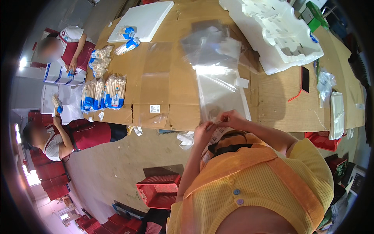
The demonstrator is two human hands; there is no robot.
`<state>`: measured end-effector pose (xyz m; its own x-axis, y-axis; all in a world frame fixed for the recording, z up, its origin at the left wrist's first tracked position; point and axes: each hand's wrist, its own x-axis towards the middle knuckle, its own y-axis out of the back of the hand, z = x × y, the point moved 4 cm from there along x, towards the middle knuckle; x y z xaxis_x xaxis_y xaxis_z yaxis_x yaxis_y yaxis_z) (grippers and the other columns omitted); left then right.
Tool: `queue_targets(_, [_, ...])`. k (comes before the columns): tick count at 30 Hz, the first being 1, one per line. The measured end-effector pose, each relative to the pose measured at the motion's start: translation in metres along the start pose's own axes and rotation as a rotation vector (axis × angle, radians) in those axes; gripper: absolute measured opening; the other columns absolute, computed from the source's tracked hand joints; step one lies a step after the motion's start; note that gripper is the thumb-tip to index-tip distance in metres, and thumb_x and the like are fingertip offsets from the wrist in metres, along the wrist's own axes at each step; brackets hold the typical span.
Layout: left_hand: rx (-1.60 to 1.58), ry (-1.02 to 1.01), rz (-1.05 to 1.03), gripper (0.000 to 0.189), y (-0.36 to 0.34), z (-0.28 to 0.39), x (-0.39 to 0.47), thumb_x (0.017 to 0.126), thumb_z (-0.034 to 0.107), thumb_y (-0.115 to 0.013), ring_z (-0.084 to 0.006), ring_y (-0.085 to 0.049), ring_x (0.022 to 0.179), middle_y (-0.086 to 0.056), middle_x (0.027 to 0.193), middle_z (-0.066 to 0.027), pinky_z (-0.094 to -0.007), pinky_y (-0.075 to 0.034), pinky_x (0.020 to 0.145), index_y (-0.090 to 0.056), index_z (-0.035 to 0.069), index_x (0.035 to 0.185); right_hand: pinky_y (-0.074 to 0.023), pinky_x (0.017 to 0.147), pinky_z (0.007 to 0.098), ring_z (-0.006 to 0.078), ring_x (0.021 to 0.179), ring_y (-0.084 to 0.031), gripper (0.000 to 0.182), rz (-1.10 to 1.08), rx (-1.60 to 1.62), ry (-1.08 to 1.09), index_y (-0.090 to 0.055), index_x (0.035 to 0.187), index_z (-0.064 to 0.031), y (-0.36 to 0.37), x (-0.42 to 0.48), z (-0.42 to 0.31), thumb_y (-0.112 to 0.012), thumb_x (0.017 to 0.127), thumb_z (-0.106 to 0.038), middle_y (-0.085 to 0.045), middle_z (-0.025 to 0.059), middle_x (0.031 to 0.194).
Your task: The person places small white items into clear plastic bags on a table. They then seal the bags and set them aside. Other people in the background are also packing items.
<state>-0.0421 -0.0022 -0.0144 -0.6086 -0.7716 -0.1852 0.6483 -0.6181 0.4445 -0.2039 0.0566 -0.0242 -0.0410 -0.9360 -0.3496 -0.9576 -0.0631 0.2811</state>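
At the table's near edge, close to my apron, both of my hands are together. My left hand (202,133) pinches a strip of white printed labels (217,135) that hangs down in front of my body. My right hand (233,119) has its fingertips at the top end of the same strip; the exact grip is partly hidden by the fingers. Just beyond my hands lies a stack of clear plastic bags (220,93), its far sheets fanned out loosely. A small white paper piece (242,82) rests on the bags' right side.
Bagged bundles of pale mushrooms (115,92) stand at the table's left end, near two co-workers in dark red aprons (90,135). A white foam box (280,41) and foam lid (143,20) lie farther back. A phone (305,79) lies right; a red crate (160,191) stands on the floor.
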Motion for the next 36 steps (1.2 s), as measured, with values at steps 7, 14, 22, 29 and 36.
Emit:
queue_targets(7, [-0.014, 0.168, -0.076, 0.014, 0.012, -0.017, 0.003, 0.081, 0.015, -0.060, -0.0154, -0.056, 0.061, -0.060, 0.070, -0.0103, -0.0278, -0.044, 0.058, -0.057, 0.002, 0.082, -0.0437, 0.072, 0.0337, 0.0208, 0.076, -0.058, 0.030, 0.414, -0.652, 0.253, -0.062, 0.082, -0.0085, 0.055, 0.024, 0.018, -0.071, 0.069, -0.033, -0.061, 0.0070, 0.088])
queue_targets(14, [-0.407, -0.160, 0.109, 0.003, 0.016, -0.009, -0.003, 0.084, 0.001, -0.052, -0.0123, -0.055, 0.069, -0.062, 0.079, -0.0058, -0.0254, -0.044, 0.064, -0.052, 0.002, 0.081, -0.0346, 0.087, 0.0366, 0.0236, 0.087, -0.051, 0.033, 0.194, -0.885, 0.700, -0.059, 0.092, -0.0141, 0.043, -0.009, 0.011, -0.067, 0.069, -0.036, -0.054, 0.0033, 0.094])
queue_targets(22, [-0.496, 0.022, -0.019, 0.008, 0.010, -0.012, -0.006, 0.080, -0.002, -0.052, -0.0039, -0.046, 0.066, -0.052, 0.070, 0.0023, -0.0194, -0.039, 0.059, -0.052, 0.004, 0.075, -0.0347, 0.085, 0.0354, 0.0185, 0.089, -0.050, 0.011, 0.155, -0.770, 0.695, -0.060, 0.072, -0.0141, 0.045, -0.003, 0.014, -0.065, 0.069, -0.023, -0.055, -0.0030, 0.088])
queue_targets(29, [-0.523, 0.102, -0.043, 0.006, 0.001, -0.013, -0.007, 0.079, -0.004, -0.053, -0.0051, -0.048, 0.068, -0.054, 0.072, 0.0019, -0.0195, -0.039, 0.060, -0.054, 0.002, 0.080, -0.0351, 0.083, 0.0340, 0.0181, 0.090, -0.049, 0.014, 0.188, -0.733, 0.704, -0.060, 0.077, -0.0159, 0.045, 0.000, 0.030, -0.066, 0.068, -0.025, -0.053, -0.0026, 0.090])
queue_targets(36, [-0.409, 0.072, -0.053, 0.006, -0.006, -0.015, -0.006, 0.077, -0.004, -0.054, -0.0061, -0.047, 0.068, -0.054, 0.073, 0.0002, -0.0213, -0.041, 0.060, -0.053, 0.001, 0.081, -0.0335, 0.084, 0.0360, 0.0192, 0.092, -0.047, 0.017, 0.149, -0.824, 0.644, -0.058, 0.076, -0.0153, 0.043, 0.008, 0.049, -0.065, 0.069, -0.029, -0.052, -0.0020, 0.093])
